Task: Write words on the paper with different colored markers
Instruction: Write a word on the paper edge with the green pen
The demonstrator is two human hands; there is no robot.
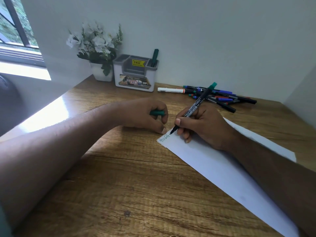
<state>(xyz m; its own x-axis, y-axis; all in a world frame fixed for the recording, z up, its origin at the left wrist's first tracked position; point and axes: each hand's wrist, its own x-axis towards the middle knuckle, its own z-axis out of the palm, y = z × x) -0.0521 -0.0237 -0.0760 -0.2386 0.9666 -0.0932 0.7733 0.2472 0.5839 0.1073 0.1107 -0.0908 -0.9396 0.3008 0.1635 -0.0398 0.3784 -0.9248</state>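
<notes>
A white sheet of paper (213,168) lies slanted on the wooden desk (128,177). My right hand (203,125) grips a green-ended marker (196,103) with its tip touching the paper's far corner, beside a few green letters (163,138). My left hand (145,115) rests on the desk just left of that corner, fingers curled round the green cap (157,112). Its thumb lies close to the paper's corner.
A pile of several markers (220,97) and a white marker (171,90) lie at the back of the desk. A white desk organiser (135,74) holds a green marker (155,57). A pot of white flowers (97,48) stands left of it, against the wall.
</notes>
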